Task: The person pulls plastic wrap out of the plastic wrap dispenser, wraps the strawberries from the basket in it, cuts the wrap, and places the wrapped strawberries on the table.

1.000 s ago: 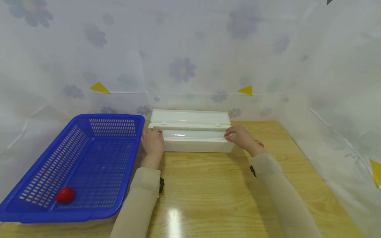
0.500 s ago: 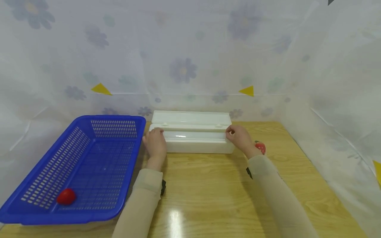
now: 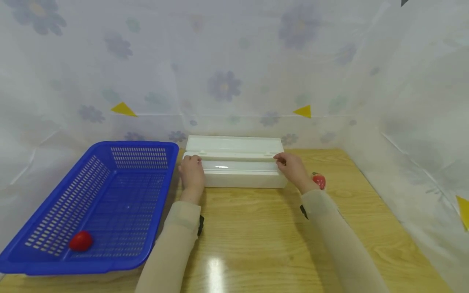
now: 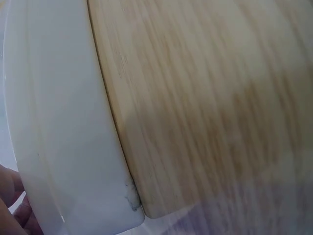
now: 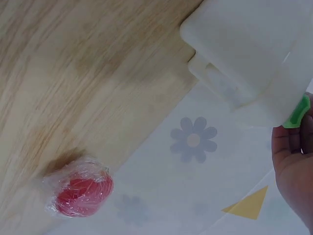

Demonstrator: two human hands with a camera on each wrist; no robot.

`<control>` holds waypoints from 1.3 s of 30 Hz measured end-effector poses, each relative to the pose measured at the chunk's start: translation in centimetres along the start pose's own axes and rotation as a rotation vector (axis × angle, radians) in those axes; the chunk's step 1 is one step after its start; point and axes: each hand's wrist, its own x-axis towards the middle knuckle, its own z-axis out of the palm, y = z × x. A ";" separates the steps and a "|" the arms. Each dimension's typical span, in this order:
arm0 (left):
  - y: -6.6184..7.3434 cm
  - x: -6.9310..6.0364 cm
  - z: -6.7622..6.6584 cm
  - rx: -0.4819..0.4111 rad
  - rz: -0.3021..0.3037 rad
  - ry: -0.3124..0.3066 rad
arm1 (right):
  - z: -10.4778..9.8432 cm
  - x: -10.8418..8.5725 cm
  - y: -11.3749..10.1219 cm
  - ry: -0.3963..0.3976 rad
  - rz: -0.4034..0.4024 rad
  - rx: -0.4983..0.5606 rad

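Note:
A long white cling film box (image 3: 243, 181) lies at the back of the table, its lid (image 3: 234, 143) raised toward the wall. A glossy pale strip (image 3: 238, 165) shows inside. My left hand (image 3: 192, 173) holds the box's left end with curled fingers; in the left wrist view, fingers (image 4: 11, 198) show at the box's edge. At the right end, my right hand (image 3: 293, 167) has its thumb and fingers together. The right wrist view shows a small green piece (image 5: 297, 115) between those fingers, against the box; its kind is unclear.
A blue plastic basket (image 3: 166, 211) stands at the left with a red round item (image 3: 81, 241) inside. Right of the box lies a red item wrapped in clear film (image 3: 318, 180). A flower-patterned sheet (image 3: 234, 61) hangs behind the wooden table (image 3: 253, 236).
My right hand has shifted slightly left and up along the box's right end, uncovering the wrapped red item. My left hand has moved slightly right. The box stays in place.

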 end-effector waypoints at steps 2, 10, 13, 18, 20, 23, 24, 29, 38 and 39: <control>-0.1 0.1 -0.1 0.010 -0.011 0.004 | 0.1 0.1 0.0 -0.006 -0.022 -0.037; -0.3 0.4 -0.3 0.037 -0.030 0.000 | 0.2 0.2 0.0 0.022 0.060 0.034; -0.4 0.4 -0.2 0.045 -0.014 0.026 | 0.3 0.2 0.1 0.034 0.076 0.071; -0.5 0.3 -0.1 0.025 -0.007 0.048 | 0.5 0.3 0.4 0.047 0.074 0.113; -0.5 0.4 -0.1 0.008 0.001 0.052 | 0.6 0.3 0.6 0.058 0.075 0.127; -0.5 0.4 0.0 -0.017 0.014 0.075 | 0.6 0.4 0.6 0.072 0.099 0.161; -0.5 0.4 0.0 -0.029 0.013 0.084 | 0.7 0.4 0.7 0.076 0.111 0.172; -0.5 0.3 0.0 -0.105 0.003 0.132 | 0.7 0.9 0.6 0.091 0.221 0.260; 0.2 0.6 -0.9 -0.325 -0.006 0.154 | -0.4 1.3 0.0 0.097 0.200 0.405; 0.3 0.6 -1.1 -0.339 -0.002 0.152 | -0.5 1.3 -0.1 0.104 0.189 0.415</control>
